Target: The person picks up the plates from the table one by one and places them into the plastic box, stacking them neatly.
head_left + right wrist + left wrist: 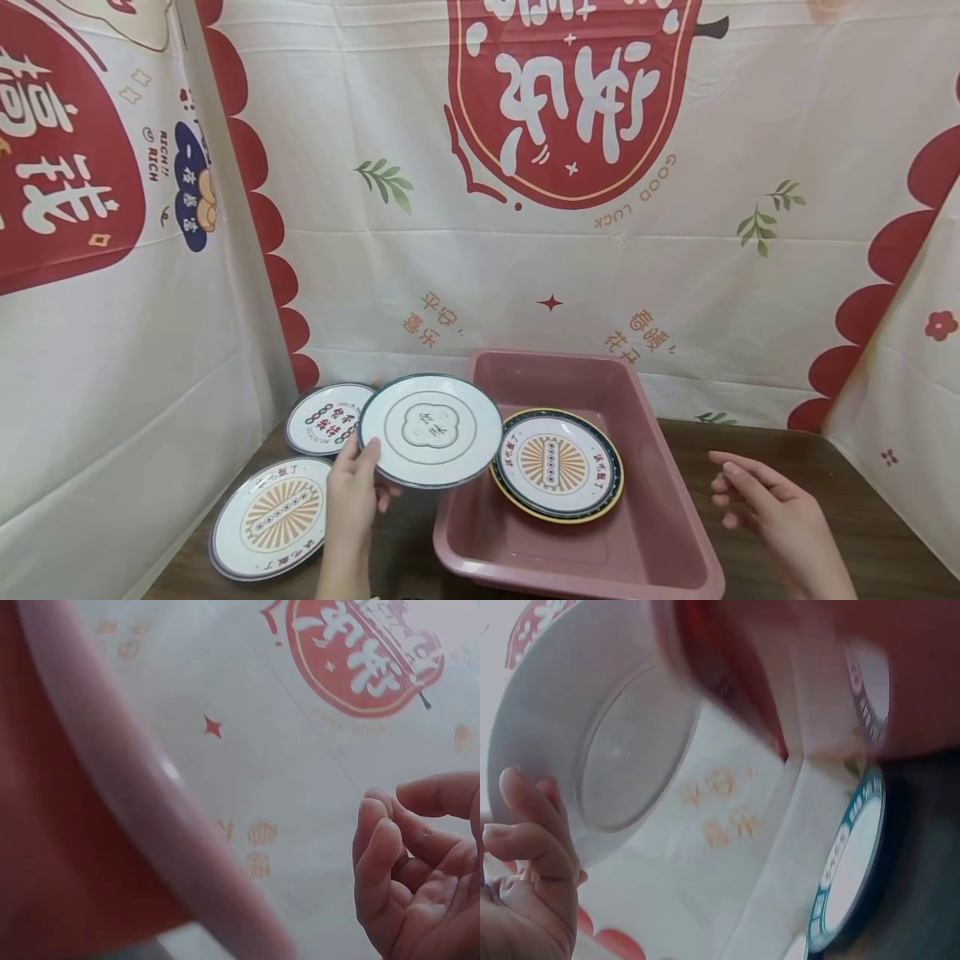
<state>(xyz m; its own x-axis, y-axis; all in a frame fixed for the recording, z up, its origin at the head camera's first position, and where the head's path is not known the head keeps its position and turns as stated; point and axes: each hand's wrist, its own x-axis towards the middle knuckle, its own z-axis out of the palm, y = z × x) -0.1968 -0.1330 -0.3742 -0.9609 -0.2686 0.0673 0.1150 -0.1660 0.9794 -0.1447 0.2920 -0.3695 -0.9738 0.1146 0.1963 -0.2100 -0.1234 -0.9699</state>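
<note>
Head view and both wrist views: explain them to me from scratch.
No machine here: a person works bare-handed. The head picture comes from a camera worn on the head, looking forward and down; the other two come from cameras on the wrists. The left hand grips a green-rimmed plate by its edge; the left-wrist view shows that plate's underside. The right hand holds nothing, beside the pink plastic basin. In the basin, a sunburst plate lies on a yellow-rimmed plate. On the brown table, at left, lie another sunburst plate and a plate with red lettering.
</note>
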